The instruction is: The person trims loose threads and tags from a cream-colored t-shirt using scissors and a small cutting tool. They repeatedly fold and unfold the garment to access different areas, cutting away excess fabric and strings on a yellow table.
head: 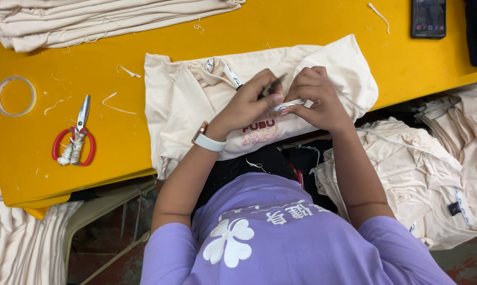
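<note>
Both hands on folded cream cotton T-shirt, lying on yellow table, long axis left-right, collar at left. Left hand pinching small dark metal tool, tip up-right. Right hand gripping white fabric label strip. Red-handled scissors well apart, blades pointing away.

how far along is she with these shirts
Looks done: a folded stack lies at the table's far edge. In hand: one cream shirt, left hand holding a small dark tool, right hand pinching a white strip. Probably left: the heap on the right.
</note>
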